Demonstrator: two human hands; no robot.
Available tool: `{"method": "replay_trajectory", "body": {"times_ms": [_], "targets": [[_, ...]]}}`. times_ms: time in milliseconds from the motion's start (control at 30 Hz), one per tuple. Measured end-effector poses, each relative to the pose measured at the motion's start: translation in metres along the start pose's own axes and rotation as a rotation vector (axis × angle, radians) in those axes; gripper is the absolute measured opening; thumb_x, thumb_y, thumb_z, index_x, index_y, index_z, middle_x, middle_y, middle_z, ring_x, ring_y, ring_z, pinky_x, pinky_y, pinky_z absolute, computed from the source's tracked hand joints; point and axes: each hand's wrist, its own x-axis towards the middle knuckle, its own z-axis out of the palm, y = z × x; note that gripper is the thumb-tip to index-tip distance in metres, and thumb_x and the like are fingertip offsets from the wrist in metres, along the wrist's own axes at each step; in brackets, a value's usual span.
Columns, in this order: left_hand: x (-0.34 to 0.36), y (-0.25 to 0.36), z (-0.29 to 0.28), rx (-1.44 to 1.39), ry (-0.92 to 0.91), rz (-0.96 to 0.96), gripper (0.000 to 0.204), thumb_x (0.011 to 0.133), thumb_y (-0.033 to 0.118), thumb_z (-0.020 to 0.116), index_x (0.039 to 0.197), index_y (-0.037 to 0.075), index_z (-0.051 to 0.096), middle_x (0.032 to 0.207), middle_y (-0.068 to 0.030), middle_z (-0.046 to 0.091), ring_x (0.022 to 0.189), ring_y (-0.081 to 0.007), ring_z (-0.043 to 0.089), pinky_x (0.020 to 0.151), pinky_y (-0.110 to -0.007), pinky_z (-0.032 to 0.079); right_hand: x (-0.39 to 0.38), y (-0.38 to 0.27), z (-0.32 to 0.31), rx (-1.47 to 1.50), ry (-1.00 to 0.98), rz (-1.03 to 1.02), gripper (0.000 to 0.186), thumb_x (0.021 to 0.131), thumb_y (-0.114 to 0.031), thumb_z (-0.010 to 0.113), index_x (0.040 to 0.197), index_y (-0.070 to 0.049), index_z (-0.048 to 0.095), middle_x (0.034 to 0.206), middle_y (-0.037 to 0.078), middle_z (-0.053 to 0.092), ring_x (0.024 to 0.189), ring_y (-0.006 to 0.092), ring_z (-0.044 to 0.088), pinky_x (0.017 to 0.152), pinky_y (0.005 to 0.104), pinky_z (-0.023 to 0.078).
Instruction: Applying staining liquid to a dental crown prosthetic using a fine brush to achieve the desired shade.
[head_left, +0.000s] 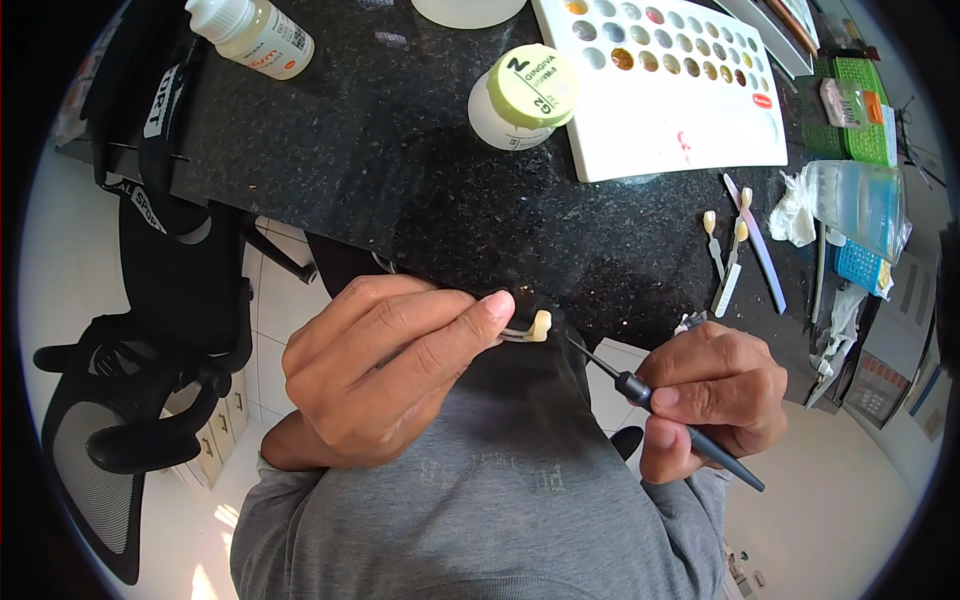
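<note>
My left hand (385,370) pinches a thin metal holder (515,335) that carries a small ivory tooth-shaped piece (540,324) just beyond my thumb. My right hand (715,400) grips a dark slim instrument (633,389) with a fine tip, which points at the piece from the right, a short gap away from it. Both hands are over my lap at the near edge of the black speckled bench (350,160). Right of them on the bench lie several shade tabs (713,240) with tooth-shaped ends and a lilac stick (765,255).
A white palette with coloured wells (675,140), a lidded jar (520,100) and a dropper bottle (255,40) stand along the back. Crumpled tissue (792,208), a clear box (855,205) and coloured baskets (862,262) crowd the right. A black mesh chair (150,400) is at the left.
</note>
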Motion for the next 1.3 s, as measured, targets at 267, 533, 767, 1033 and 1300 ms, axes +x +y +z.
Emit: {"method": "replay_trajectory", "body": {"times_ms": [267, 533, 767, 1033, 1300], "targets": [[-0.0011, 0.0, -0.0009, 0.009, -0.014, 0.002, 0.025, 0.065, 0.003, 0.076, 0.09, 0.006, 0.074, 0.071, -0.0027, 0.066, 0.062, -0.0133, 0.061, 0.047, -0.02, 0.047, 0.0002, -0.0003, 0.0029, -0.016, -0.006, 0.003, 0.021, 0.059, 0.004, 0.074, 0.075, -0.003, 0.063, 0.066, 0.008, 0.063, 0.057, 0.0165, 0.064, 0.047, 0.0252, 0.054], [-0.0004, -0.0004, -0.0021, 0.007, -0.04, 0.015, 0.025, 0.067, 0.003, 0.075, 0.092, 0.005, 0.074, 0.072, -0.0035, 0.067, 0.062, -0.0137, 0.061, 0.047, -0.02, 0.047, 0.0006, -0.0013, 0.0029, -0.023, -0.005, 0.02, 0.023, 0.058, 0.005, 0.074, 0.076, -0.003, 0.062, 0.067, 0.008, 0.063, 0.057, 0.0162, 0.064, 0.047, 0.0251, 0.054], [-0.0004, -0.0018, -0.0021, 0.006, -0.044, 0.036, 0.025, 0.067, 0.003, 0.075, 0.092, 0.004, 0.074, 0.072, -0.0041, 0.066, 0.061, -0.0141, 0.061, 0.047, -0.02, 0.047, 0.0, -0.0013, 0.0035, -0.025, 0.006, 0.026, 0.022, 0.059, 0.004, 0.075, 0.075, -0.003, 0.063, 0.067, 0.008, 0.063, 0.057, 0.0158, 0.064, 0.047, 0.0249, 0.054], [-0.0005, -0.0012, -0.0016, 0.007, -0.03, 0.031, 0.025, 0.067, 0.003, 0.075, 0.091, 0.004, 0.074, 0.072, -0.0037, 0.066, 0.061, -0.0137, 0.06, 0.047, -0.02, 0.046, 0.0009, -0.0004, 0.0033, -0.032, 0.003, 0.024, 0.02, 0.06, 0.003, 0.074, 0.075, -0.003, 0.063, 0.066, 0.008, 0.063, 0.056, 0.0158, 0.064, 0.047, 0.0251, 0.055], [-0.0006, -0.002, -0.0019, 0.012, -0.037, 0.041, 0.025, 0.067, 0.002, 0.075, 0.091, 0.003, 0.074, 0.071, -0.0038, 0.066, 0.061, -0.0137, 0.06, 0.047, -0.02, 0.046, 0.001, -0.0012, 0.0029, -0.026, 0.007, 0.015, 0.02, 0.059, 0.003, 0.074, 0.075, -0.003, 0.063, 0.066, 0.008, 0.063, 0.056, 0.0164, 0.064, 0.047, 0.0253, 0.054]]}}
